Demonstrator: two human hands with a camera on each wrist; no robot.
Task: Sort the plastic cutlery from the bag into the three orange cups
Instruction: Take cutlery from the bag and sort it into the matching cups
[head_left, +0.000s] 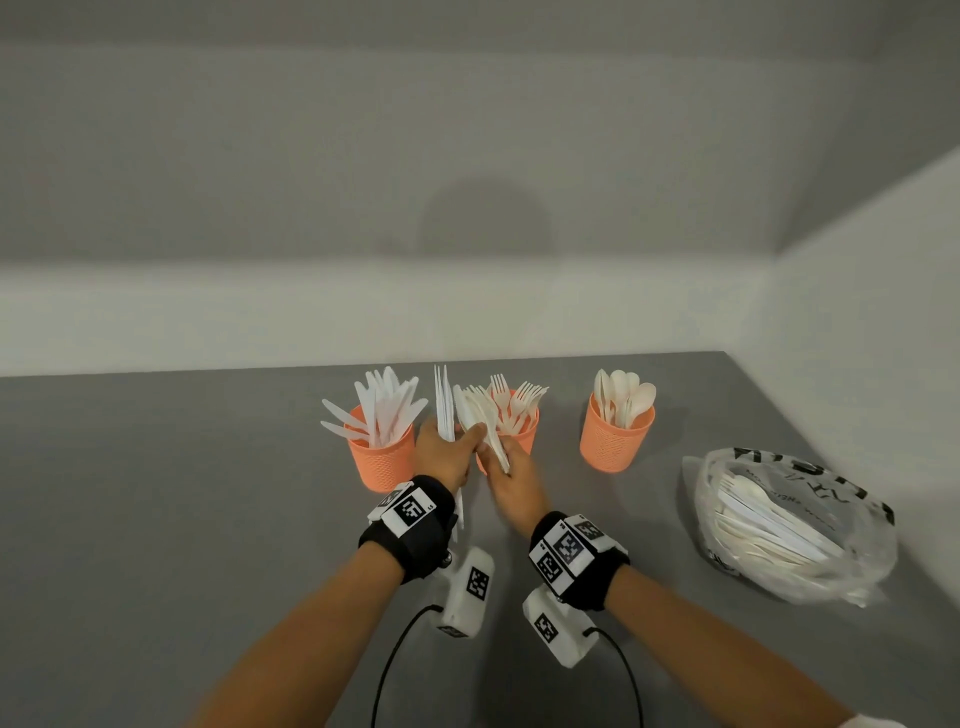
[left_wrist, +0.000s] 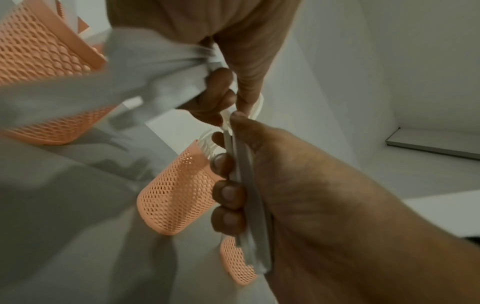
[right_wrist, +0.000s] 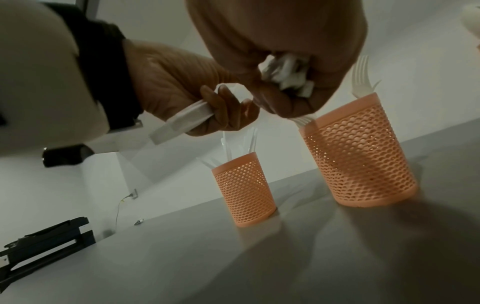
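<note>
Three orange mesh cups stand in a row: the left cup (head_left: 382, 460) holds knives, the middle cup (head_left: 524, 436) forks, the right cup (head_left: 615, 439) spoons. My left hand (head_left: 451, 444) grips a flat bundle of white knives (head_left: 443, 405) upright between the left and middle cups. My right hand (head_left: 500, 460) grips a fanned bunch of mixed white cutlery (head_left: 480, 413) in front of the middle cup, its fingers touching the left hand's. In the right wrist view the handle ends (right_wrist: 285, 72) show inside the right fist, above the fork cup (right_wrist: 361, 156). The knife bundle (right_wrist: 182, 121) sticks out of the left hand.
A clear plastic bag (head_left: 789, 525) with more cutlery lies on the grey table (head_left: 182, 493) at the right, near the side wall. A white wall runs behind the cups. A black object (right_wrist: 44, 242) lies on the table far to the left.
</note>
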